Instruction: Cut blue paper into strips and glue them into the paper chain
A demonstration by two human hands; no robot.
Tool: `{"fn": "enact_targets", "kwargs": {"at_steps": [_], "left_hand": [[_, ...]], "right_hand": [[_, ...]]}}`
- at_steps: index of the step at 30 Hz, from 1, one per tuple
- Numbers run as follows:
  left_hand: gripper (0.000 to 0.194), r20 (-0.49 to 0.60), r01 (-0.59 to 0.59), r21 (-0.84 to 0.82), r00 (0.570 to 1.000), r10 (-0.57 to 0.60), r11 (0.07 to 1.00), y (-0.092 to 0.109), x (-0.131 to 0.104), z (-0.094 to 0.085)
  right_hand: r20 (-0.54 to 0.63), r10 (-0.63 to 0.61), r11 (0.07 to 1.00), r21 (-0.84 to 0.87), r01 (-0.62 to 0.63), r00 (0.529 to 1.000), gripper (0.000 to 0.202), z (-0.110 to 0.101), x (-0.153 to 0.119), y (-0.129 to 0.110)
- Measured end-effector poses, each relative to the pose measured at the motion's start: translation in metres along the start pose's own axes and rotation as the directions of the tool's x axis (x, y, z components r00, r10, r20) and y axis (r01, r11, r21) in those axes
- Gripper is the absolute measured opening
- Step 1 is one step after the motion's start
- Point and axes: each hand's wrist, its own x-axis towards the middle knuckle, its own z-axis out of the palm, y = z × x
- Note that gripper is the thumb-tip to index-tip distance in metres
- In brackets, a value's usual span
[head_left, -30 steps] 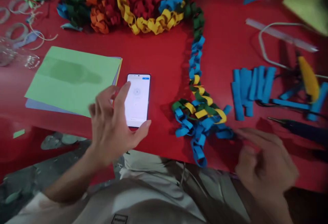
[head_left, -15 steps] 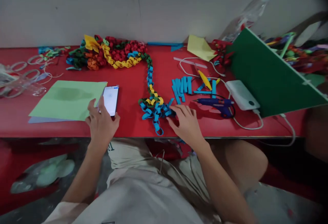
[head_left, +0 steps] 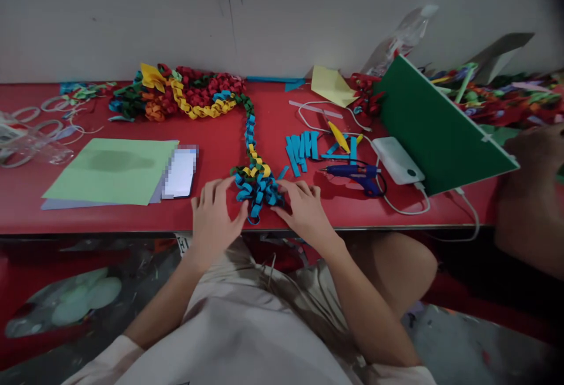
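A paper chain [head_left: 250, 132] of blue, yellow and green links runs down the red table and ends in a bunched blue heap [head_left: 259, 192] near the front edge. My left hand [head_left: 215, 214] is at the heap's left side, its thumb and fingers apart and nothing held. On the other side, my right hand [head_left: 306, 211] has its fingertips at the heap's right edge, thumb and fingers spread. Loose blue paper strips [head_left: 302, 150] lie beyond my right hand. A blue glue gun [head_left: 355, 173] rests to their right.
Left of my hands are a phone [head_left: 180, 173] and green paper [head_left: 114, 167]. A white power bank [head_left: 399, 160] with cables and a standing green board [head_left: 440, 132] are at the right. Another person's arm [head_left: 529, 197] is at the far right.
My left hand has moved right from beside the phone to the blue heap. My right hand stays by the heap, which looks more compact. Another person's arm shows more at the right.
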Motion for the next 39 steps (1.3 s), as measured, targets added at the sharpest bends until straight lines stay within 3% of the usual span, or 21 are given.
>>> {"fn": "enact_targets", "kwargs": {"at_steps": [5,9,11,13,14,15,17,19,23,26,30,35,37,39], "left_hand": [[0.046,0.179,0.066,-0.01,0.982,-0.064,0.998,-0.015,0.026,-0.001],[0.037,0.218,0.056,0.012,0.974,-0.057,0.998,-0.038,0.026,-0.026],[0.033,0.293,0.035,-0.014,0.956,-0.03,0.999,-0.051,0.021,-0.042],[0.033,0.344,0.016,-0.043,0.939,0.0,0.999,-0.06,0.013,-0.051],[0.034,0.353,0.005,-0.048,0.935,0.012,0.999,-0.062,0.01,-0.054],[0.036,0.351,-0.006,-0.043,0.936,0.021,0.999,-0.063,0.007,-0.054],[0.036,0.309,-0.035,-0.026,0.95,0.042,0.999,-0.062,0.004,-0.052],[0.039,0.224,-0.058,-0.052,0.972,0.068,0.997,-0.06,0.009,-0.048],[0.062,0.114,-0.088,-0.233,0.987,0.117,0.968,-0.055,0.041,-0.032],[0.082,0.184,-0.027,-0.464,0.975,0.126,0.886,-0.045,0.073,-0.017],[0.073,0.105,0.017,-0.669,0.992,0.073,0.743,-0.031,0.11,-0.006],[0.08,0.09,-0.05,-0.858,0.965,0.245,0.512,-0.027,0.136,0.001],[0.09,0.163,0.04,-0.916,0.946,0.279,0.4,-0.026,0.14,0.002],[0.097,0.244,0.169,-0.945,0.935,0.258,0.282,-0.023,0.14,0.0]], "right_hand": [[0.048,0.029,0.996,0.082,-0.033,0.998,0.038,-0.012,-0.004,-0.004],[0.082,0.076,0.988,0.13,-0.086,0.994,0.022,-0.033,0.0,0.003],[0.029,0.09,0.99,0.104,-0.093,0.996,0.027,-0.041,0.016,0.001],[-0.053,0.151,0.987,0.072,-0.147,0.987,0.037,-0.041,0.046,-0.01],[-0.038,0.201,0.979,0.048,-0.199,0.979,0.043,-0.038,0.064,-0.017],[0.013,0.271,0.962,0.032,-0.271,0.963,0.047,-0.034,0.083,-0.025],[0.209,0.416,0.898,0.062,-0.436,0.885,0.043,-0.023,0.12,-0.037],[0.287,0.436,0.872,0.1,-0.479,0.853,0.034,-0.012,0.147,-0.042],[0.332,0.349,0.856,0.269,-0.442,0.877,0.025,-0.006,0.168,-0.036],[0.294,0.263,0.808,0.454,-0.376,0.919,0.034,-0.012,0.171,-0.032],[0.223,0.205,0.71,0.636,-0.301,0.953,0.053,-0.021,0.172,-0.034],[-0.012,0.283,0.686,0.702,-0.193,0.959,0.049,-0.036,0.177,-0.045],[-0.048,0.336,0.651,0.733,-0.195,0.941,0.048,-0.041,0.184,-0.05],[-0.004,0.365,0.537,0.818,-0.207,0.931,0.048,-0.045,0.192,-0.053]]}}
